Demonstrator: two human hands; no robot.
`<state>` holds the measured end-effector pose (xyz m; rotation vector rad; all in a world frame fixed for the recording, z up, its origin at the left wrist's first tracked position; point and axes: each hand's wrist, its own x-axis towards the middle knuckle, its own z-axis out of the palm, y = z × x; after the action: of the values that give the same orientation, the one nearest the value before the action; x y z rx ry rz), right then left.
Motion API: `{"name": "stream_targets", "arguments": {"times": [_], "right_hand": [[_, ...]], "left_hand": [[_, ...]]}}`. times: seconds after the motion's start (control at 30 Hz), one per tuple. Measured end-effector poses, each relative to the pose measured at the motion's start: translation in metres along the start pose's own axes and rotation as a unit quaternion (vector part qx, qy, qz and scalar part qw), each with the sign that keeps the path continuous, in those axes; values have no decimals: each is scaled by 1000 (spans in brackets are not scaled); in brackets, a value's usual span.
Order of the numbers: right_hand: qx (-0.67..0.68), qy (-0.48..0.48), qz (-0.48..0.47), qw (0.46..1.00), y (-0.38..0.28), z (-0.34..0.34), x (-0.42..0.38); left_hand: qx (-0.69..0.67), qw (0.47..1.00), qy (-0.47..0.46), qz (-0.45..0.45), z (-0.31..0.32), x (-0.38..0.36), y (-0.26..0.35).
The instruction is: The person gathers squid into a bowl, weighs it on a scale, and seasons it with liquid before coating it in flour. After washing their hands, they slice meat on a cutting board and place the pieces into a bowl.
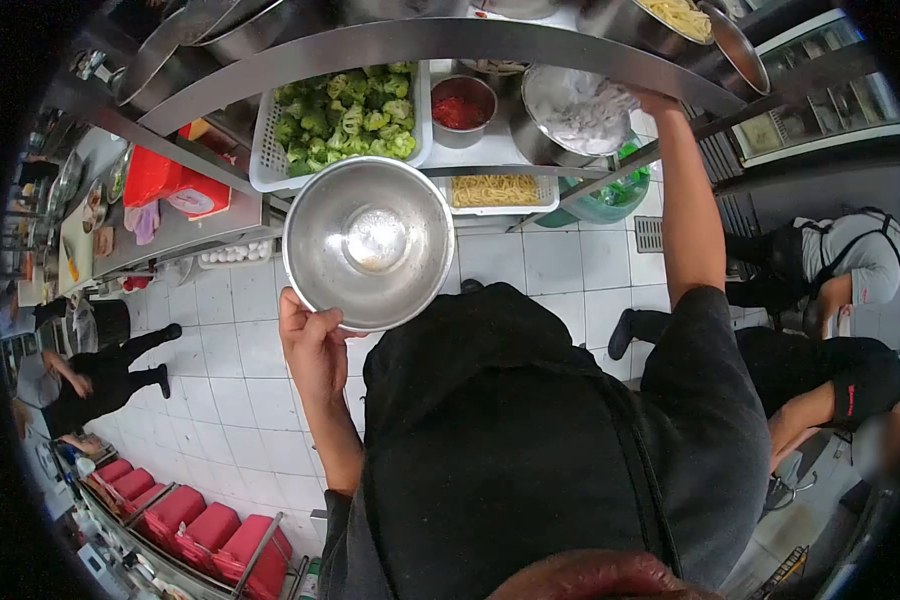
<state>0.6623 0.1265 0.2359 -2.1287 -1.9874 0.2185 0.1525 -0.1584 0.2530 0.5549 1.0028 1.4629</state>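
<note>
My left hand (315, 335) grips the near rim of a steel mixing bowl (370, 245), thumb on the rim. The bowl's inside shows bare metal. My right arm stretches up to a steel pot (545, 138) on the shelf, which holds a whitish, plastic-like mass (578, 105). My right hand (652, 102) is at that pot's right side, partly behind the metal rail, and its fingers are hidden or smeared. Left of the pot stand a small pot of red sauce or paste (462, 104) and a white basket of broccoli florets (345, 120).
A curved steel rail (420, 42) crosses above the shelf. Below is a tray of noodles (495, 190), beside a green container (610, 195). A red scale (175, 185) stands on the left counter. Co-workers (830, 380) are close at right; another person (95, 385) is at left.
</note>
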Motion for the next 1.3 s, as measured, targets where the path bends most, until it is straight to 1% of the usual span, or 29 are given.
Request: {"name": "stream_targets", "arguments": {"times": [0.1, 0.2, 0.33, 0.43, 0.5, 0.57, 0.6, 0.63, 0.7, 0.73, 0.83, 0.87, 0.97, 1.07, 1.17, 1.23, 1.3], "right_hand": [[-90, 71, -18, 993, 14, -19, 3], [-159, 106, -27, 981, 16, -28, 2], [-235, 118, -48, 963, 3, -23, -5], [-259, 97, -70, 958, -15, -11, -15], [-196, 67, -64, 976, -28, -4, -21], [-12, -5, -20, 1000, -38, -1, -21], [54, -84, 25, 995, -26, 12, -10], [119, -162, 71, 977, -18, 27, -2], [136, -187, 112, 967, -11, 68, 1], [145, -197, 133, 961, -18, 76, 1], [138, -170, 216, 951, -42, 82, -3], [166, -138, 207, 954, -43, 81, -7], [300, -130, 121, 937, 5, 89, 9], [260, -98, 128, 952, -14, 40, -7], [320, 5, 17, 947, 16, 33, 9], [268, 48, -8, 962, 26, 13, 11], [182, 80, -15, 980, 35, -4, 10]], "left_hand": [[22, 1000, -14, -10, -4, 2, -1], [20, 999, -24, -6, -5, 2, 0], [16, 1000, -11, -6, -4, 1, 1], [17, 1000, -3, -3, -4, 0, 0], [15, 1000, -3, -1, -4, 0, 0], [16, 1000, -8, -5, -7, 0, 0], [16, 1000, -8, -8, -8, -2, -1], [13, 1000, -6, -7, -8, -2, -1], [7, 1000, -3, -6, -7, -4, -1], [9, 1000, -3, -6, -6, -4, -1], [15, 1000, -10, -12, -2, -3, -2], [17, 1000, -14, -14, -2, -2, -2], [19, 1000, -15, -19, 0, 0, -3], [2, 1000, -27, -17, 1, 3, -5], [11, 999, -28, -18, 5, 3, -4], [21, 999, -28, -21, 7, 3, -4], [20, 999, -29, -22, 7, 3, -4]]}}
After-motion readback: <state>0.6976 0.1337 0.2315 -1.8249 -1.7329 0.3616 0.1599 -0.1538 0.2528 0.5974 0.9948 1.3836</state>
